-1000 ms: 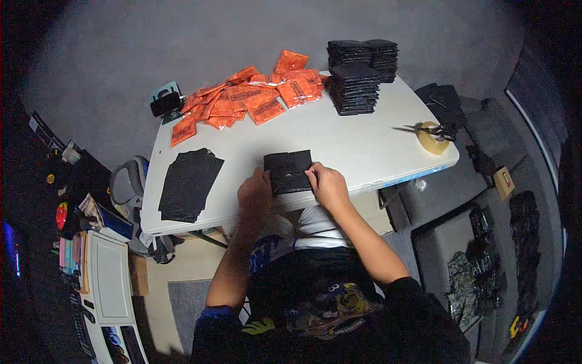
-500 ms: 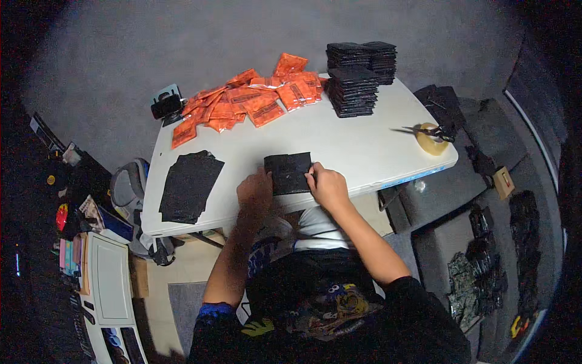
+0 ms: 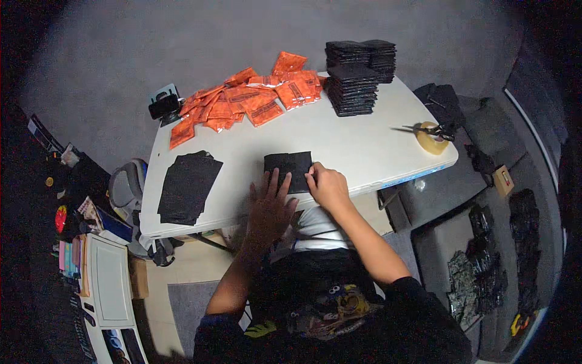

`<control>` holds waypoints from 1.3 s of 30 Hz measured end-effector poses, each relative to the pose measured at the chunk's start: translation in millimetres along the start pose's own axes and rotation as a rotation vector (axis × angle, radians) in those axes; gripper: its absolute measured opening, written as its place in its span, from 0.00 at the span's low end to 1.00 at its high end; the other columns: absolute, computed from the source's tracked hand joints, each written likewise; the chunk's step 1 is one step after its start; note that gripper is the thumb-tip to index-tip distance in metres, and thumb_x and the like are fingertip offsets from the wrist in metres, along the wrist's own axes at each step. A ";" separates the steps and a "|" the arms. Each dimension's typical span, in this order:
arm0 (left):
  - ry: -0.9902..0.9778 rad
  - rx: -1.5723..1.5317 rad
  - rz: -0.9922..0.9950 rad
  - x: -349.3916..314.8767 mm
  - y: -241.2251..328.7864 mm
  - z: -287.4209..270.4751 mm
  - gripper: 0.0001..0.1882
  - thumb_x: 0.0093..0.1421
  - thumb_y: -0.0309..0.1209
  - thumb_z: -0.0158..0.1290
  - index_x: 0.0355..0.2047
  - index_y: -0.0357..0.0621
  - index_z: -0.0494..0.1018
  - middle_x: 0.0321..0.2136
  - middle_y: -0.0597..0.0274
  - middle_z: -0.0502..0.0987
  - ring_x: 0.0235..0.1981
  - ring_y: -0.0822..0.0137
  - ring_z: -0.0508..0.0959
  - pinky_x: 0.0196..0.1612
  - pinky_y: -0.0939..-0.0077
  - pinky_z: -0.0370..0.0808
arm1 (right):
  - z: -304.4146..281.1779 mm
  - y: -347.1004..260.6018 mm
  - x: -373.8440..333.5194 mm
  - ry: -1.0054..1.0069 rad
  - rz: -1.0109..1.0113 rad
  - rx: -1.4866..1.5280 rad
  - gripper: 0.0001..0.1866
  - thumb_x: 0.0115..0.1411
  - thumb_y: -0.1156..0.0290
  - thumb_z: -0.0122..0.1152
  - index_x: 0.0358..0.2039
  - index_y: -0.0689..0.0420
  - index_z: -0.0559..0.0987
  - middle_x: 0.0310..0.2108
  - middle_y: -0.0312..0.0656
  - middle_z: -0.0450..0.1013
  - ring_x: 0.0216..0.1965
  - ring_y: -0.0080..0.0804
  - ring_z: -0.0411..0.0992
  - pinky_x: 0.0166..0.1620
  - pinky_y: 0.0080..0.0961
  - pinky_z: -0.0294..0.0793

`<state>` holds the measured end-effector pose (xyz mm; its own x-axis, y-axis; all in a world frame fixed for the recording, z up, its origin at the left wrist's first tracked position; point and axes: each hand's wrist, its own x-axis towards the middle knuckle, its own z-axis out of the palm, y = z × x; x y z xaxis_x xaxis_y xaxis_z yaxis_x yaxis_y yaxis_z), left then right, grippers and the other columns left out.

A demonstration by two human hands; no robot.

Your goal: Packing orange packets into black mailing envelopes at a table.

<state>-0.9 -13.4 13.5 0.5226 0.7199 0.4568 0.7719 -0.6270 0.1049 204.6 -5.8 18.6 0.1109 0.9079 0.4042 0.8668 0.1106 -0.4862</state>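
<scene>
A flat, folded black plastic sheet [image 3: 294, 161] lies near the front edge of the white table [image 3: 242, 148]. Over its lower left part rests my left hand [image 3: 271, 203], flat with the fingers spread. At the sheet's right edge, my right hand [image 3: 328, 188] is closed, thumb and fingers pinching the side. To the left is a loose, slightly fanned pile of similar black sheets [image 3: 189, 188]. Tall, neat stacks of folded black pieces [image 3: 351, 91] stand at the far right of the table.
A heap of orange packets [image 3: 242, 100] covers the far left of the table, beside a phone on a stand [image 3: 164, 107]. Black scissors [image 3: 445, 131] lie on a tape roll [image 3: 431, 144] at the right corner. Shiny black bundles [image 3: 479, 273] lie on grey seating at right.
My left hand has gone from gripping the sheet's left edge to lying flat on it with fingers spread. My right hand keeps its pinch in nearly the same place.
</scene>
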 end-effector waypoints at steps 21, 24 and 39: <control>-0.143 0.040 -0.034 -3.8 -12.7 3.0 0.37 0.69 0.41 0.51 0.74 0.36 0.57 0.75 0.46 0.57 0.76 0.47 0.58 0.73 0.27 0.52 | -8.3 -31.9 -69.7 -0.170 -0.320 -0.100 0.46 0.66 0.50 0.60 0.74 0.70 0.58 0.76 0.59 0.53 0.79 0.52 0.48 0.78 0.57 0.40; -0.144 0.024 -0.065 -7.3 -14.8 2.8 0.37 0.70 0.41 0.50 0.73 0.34 0.57 0.75 0.45 0.57 0.76 0.46 0.58 0.73 0.26 0.51 | -11.5 -30.4 -71.5 -0.182 -0.319 -0.091 0.47 0.67 0.48 0.59 0.74 0.70 0.58 0.77 0.59 0.52 0.79 0.52 0.47 0.78 0.54 0.41; -0.144 -0.005 -0.221 -11.1 -59.4 -19.0 0.29 0.72 0.37 0.50 0.69 0.35 0.64 0.71 0.42 0.65 0.73 0.34 0.61 0.70 0.31 0.59 | -13.9 -32.9 -73.3 -0.224 -0.369 -0.356 0.48 0.64 0.49 0.62 0.74 0.69 0.58 0.76 0.58 0.53 0.78 0.54 0.48 0.76 0.62 0.45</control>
<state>-59.4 10.3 19.0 0.3879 0.8742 0.2922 0.8714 -0.4511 0.1927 174.7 -81.6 15.7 -0.3035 0.9026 0.3051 0.9435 0.3294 -0.0358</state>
